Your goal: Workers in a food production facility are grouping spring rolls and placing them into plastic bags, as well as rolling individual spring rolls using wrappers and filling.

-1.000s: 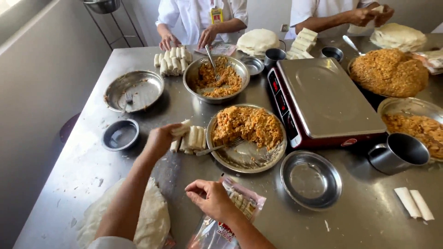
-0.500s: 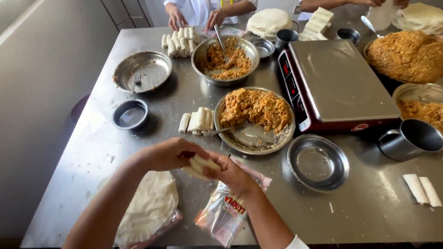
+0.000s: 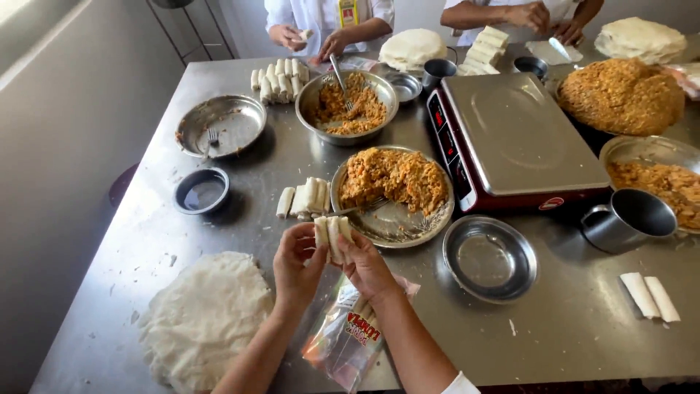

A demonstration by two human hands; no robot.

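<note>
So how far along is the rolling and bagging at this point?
Done: rolls lie beside the filling plate. In hand: left hand and right hand hold several rolls above the plastic bag. Left: wrapper stack and filling remain.

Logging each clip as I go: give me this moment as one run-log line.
left hand: holds rolls | right hand: holds rolls | rolls: small bunch, upright, above plastic bag | wrapper stack: on table, left

My hands [image 3: 332,259] hold rolls [image 3: 333,235] over a bag [image 3: 346,339]; wrappers [image 3: 204,317] lie to their left, a plate [image 3: 394,225] just beyond, a bowl [image 3: 490,259] right.
</note>
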